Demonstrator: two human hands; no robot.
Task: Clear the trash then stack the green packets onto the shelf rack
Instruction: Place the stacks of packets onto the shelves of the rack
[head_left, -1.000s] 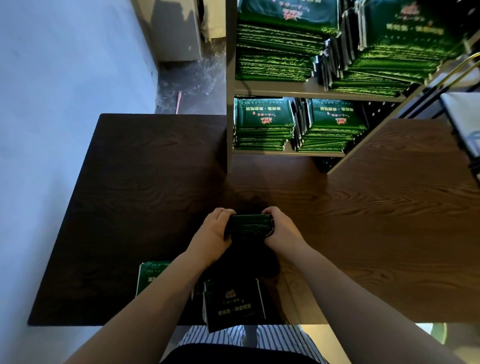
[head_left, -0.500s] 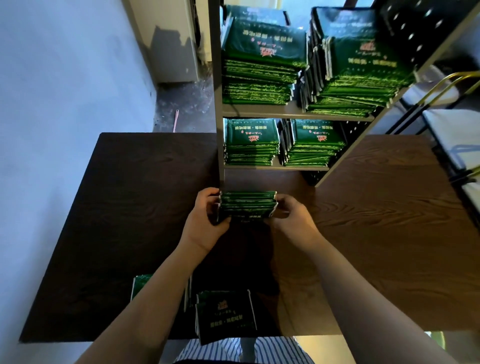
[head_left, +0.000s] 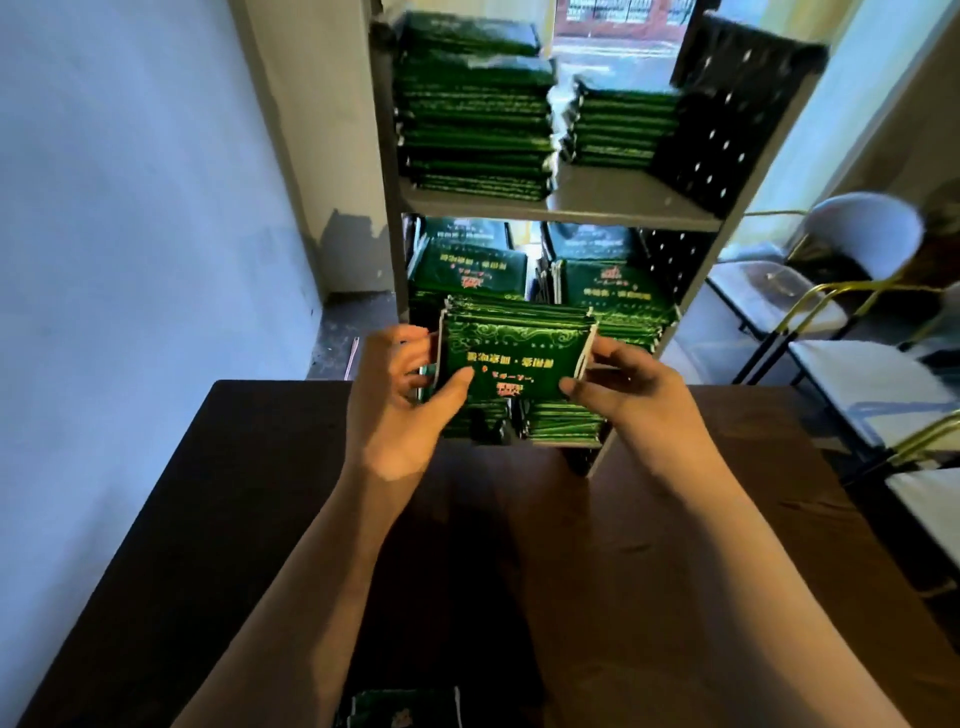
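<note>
The bundle (head_left: 514, 353) of green packets is held up off the table (head_left: 249, 509), in front of the rack's (head_left: 561, 208) middle shelf. The left hand (head_left: 400, 400) and right hand (head_left: 623, 389) pinch its short ends, thumbs on the printed face and fingers curled behind, likely to keep the packets squared as one block. Stacks (head_left: 467, 270) already fill that shelf close under the board above, so slipping it in looks tight; the upper shelf's right stack (head_left: 623, 130) sits lower, spare packets (head_left: 405, 709) lie at the table's near edge, and chairs (head_left: 857, 364) stand right of the rack.
</note>
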